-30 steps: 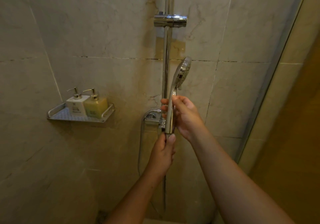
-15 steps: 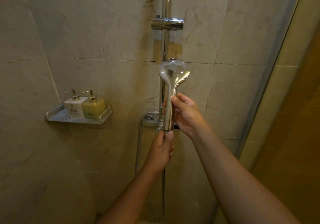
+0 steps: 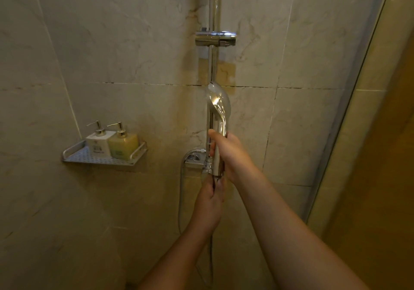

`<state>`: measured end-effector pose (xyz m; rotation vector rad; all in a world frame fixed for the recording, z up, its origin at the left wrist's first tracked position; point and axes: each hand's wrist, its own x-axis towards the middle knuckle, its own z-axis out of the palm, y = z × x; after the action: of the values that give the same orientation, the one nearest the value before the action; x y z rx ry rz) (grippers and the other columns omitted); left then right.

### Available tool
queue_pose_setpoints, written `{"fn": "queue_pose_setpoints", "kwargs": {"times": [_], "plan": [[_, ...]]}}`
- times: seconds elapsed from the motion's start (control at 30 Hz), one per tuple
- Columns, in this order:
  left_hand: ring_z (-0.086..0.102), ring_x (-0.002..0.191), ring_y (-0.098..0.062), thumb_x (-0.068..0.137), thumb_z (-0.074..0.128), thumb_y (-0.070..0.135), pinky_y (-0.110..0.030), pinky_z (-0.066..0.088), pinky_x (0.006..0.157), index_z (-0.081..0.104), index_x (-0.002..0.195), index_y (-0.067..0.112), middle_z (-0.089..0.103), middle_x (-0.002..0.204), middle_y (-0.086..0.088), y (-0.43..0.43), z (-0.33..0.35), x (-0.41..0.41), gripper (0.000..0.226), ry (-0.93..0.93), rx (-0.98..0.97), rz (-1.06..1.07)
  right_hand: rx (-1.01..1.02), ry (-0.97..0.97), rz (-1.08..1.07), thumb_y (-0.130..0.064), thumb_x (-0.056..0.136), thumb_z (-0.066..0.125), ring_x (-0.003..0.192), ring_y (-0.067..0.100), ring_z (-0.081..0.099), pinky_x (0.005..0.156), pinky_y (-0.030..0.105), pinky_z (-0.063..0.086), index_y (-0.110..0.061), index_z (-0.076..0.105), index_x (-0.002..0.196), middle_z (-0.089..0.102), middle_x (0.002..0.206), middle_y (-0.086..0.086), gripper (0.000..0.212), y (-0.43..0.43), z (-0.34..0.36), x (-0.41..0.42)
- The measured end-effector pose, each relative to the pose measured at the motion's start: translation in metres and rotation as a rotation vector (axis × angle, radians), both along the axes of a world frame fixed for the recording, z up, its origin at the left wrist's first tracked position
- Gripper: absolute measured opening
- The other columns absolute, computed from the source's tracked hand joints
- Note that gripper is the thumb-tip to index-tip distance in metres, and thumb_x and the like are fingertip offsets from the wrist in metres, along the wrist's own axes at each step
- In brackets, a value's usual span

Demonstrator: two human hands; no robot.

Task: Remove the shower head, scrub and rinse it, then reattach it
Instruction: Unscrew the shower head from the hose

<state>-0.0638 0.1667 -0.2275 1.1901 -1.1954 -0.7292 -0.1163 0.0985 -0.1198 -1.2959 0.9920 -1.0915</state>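
The chrome shower head [image 3: 218, 103] stands upright in front of the vertical rail [image 3: 214, 5], its shiny back turned to me and its spray face hidden. My right hand [image 3: 226, 153] grips its handle. Just below, my left hand [image 3: 210, 202] pinches the hose fitting at the bottom end of the handle. The metal hose [image 3: 181, 191] loops down from the mixer valve [image 3: 193, 158] and up to that fitting. The empty chrome holder bracket [image 3: 215, 39] sits higher on the rail.
A perforated metal shelf [image 3: 74, 155] on the left wall carries a white pump bottle [image 3: 98, 144] and a yellow pump bottle [image 3: 124, 143]. A glass door edge [image 3: 349, 101] runs down the right side. Marble tile walls surround the rail.
The shower head has turned about its handle: its spray face pointed right a second ago, and its back faces me now. Both hands stayed at the handle and fitting.
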Motion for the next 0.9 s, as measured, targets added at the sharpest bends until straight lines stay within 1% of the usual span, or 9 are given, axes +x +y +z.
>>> {"fn": "queue_pose_setpoints", "kwargs": {"times": [0.07, 0.17, 0.23, 0.33, 0.47, 0.6, 0.7, 0.8, 0.9], "plan": [[0.042, 0.053, -0.001, 0.102, 0.041, 0.042, -0.025, 0.032, 0.048, 0.055, 0.095, 0.031, 0.048, 0.061, 0.012, 0.003, 0.0, -0.002, 0.019, -0.001, 0.008, -0.027, -0.003, -0.059, 0.006, -0.039, 0.088, 0.068, 0.069, 0.018, 0.058, 0.075, 0.043, 0.055, -0.008, 0.062, 0.109, 0.06, 0.078, 0.003, 0.038, 0.001, 0.0, -0.001], [0.039, 0.047, 0.001, 0.104, 0.041, 0.035, -0.016, 0.031, 0.042, 0.055, 0.092, 0.026, 0.044, 0.062, 0.012, 0.007, 0.005, -0.004, 0.02, 0.068, 0.015, -0.102, -0.022, -0.21, 0.06, -0.032, 0.088, 0.072, 0.053, 0.013, 0.051, 0.052, 0.033, 0.048, -0.01, 0.058, 0.098, 0.054, 0.067, 0.001, 0.028, 0.001, -0.002, -0.007], [0.038, 0.046, 0.0, 0.104, 0.042, 0.032, -0.016, 0.028, 0.041, 0.054, 0.09, 0.024, 0.043, 0.06, 0.012, 0.009, 0.011, -0.005, 0.02, 0.11, 0.004, -0.126, -0.03, -0.367, 0.07, -0.027, 0.089, 0.073, 0.047, 0.013, 0.047, 0.042, 0.027, 0.042, -0.012, 0.049, 0.1, 0.052, 0.065, 0.002, 0.03, 0.002, -0.002, -0.009], [0.04, 0.049, 0.001, 0.104, 0.043, 0.031, -0.017, 0.029, 0.042, 0.054, 0.091, 0.024, 0.043, 0.058, 0.015, 0.01, 0.018, -0.005, 0.019, 0.136, -0.032, -0.127, -0.089, -0.503, 0.066, -0.023, 0.09, 0.073, 0.05, 0.014, 0.053, 0.04, 0.027, 0.045, -0.012, 0.045, 0.104, 0.056, 0.068, 0.004, 0.034, 0.003, -0.001, -0.01], [0.039, 0.048, 0.002, 0.102, 0.044, 0.034, -0.015, 0.028, 0.041, 0.051, 0.09, 0.022, 0.042, 0.057, 0.016, 0.007, 0.021, -0.006, 0.019, 0.158, -0.031, -0.148, -0.171, -0.556, 0.06, -0.027, 0.094, 0.066, 0.062, 0.019, 0.064, 0.055, 0.031, 0.057, -0.008, 0.054, 0.093, 0.066, 0.075, 0.01, 0.022, 0.002, 0.001, -0.008], [0.038, 0.047, 0.002, 0.102, 0.045, 0.039, -0.016, 0.03, 0.042, 0.056, 0.079, 0.04, 0.043, 0.055, 0.016, 0.002, 0.019, -0.004, 0.025, 0.112, -0.033, -0.113, -0.123, -0.412, 0.098, -0.041, 0.103, 0.046, 0.075, 0.02, 0.066, 0.07, 0.034, 0.055, -0.004, 0.067, 0.099, 0.072, 0.079, 0.007, 0.043, -0.001, 0.005, -0.014], [0.037, 0.046, 0.0, 0.095, 0.046, 0.047, -0.024, 0.028, 0.044, 0.054, 0.075, 0.046, 0.045, 0.053, 0.015, -0.003, 0.011, 0.0, 0.022, 0.072, -0.027, -0.04, 0.013, -0.337, 0.095, -0.045, 0.105, 0.038, 0.07, 0.018, 0.064, 0.069, 0.034, 0.055, -0.005, 0.069, 0.104, 0.069, 0.074, 0.005, 0.05, -0.002, 0.008, -0.016], [0.039, 0.045, 0.001, 0.092, 0.048, 0.048, -0.027, 0.028, 0.045, 0.055, 0.079, 0.044, 0.049, 0.052, 0.015, -0.006, 0.003, 0.001, 0.015, 0.059, -0.016, -0.018, 0.102, -0.298, 0.076, -0.045, 0.103, 0.046, 0.064, 0.015, 0.06, 0.06, 0.031, 0.053, -0.007, 0.066, 0.111, 0.062, 0.073, 0.003, 0.045, 0.002, 0.009, -0.012], [0.043, 0.048, 0.001, 0.099, 0.047, 0.041, -0.024, 0.033, 0.047, 0.055, 0.087, 0.037, 0.053, 0.055, 0.017, -0.007, -0.003, -0.001, 0.015, 0.011, -0.032, 0.031, 0.061, -0.098, 0.023, -0.032, 0.098, 0.06, 0.069, 0.017, 0.06, 0.061, 0.031, 0.052, -0.01, 0.066, 0.105, 0.061, 0.079, 0.005, 0.024, 0.004, 0.01, -0.01]]}}
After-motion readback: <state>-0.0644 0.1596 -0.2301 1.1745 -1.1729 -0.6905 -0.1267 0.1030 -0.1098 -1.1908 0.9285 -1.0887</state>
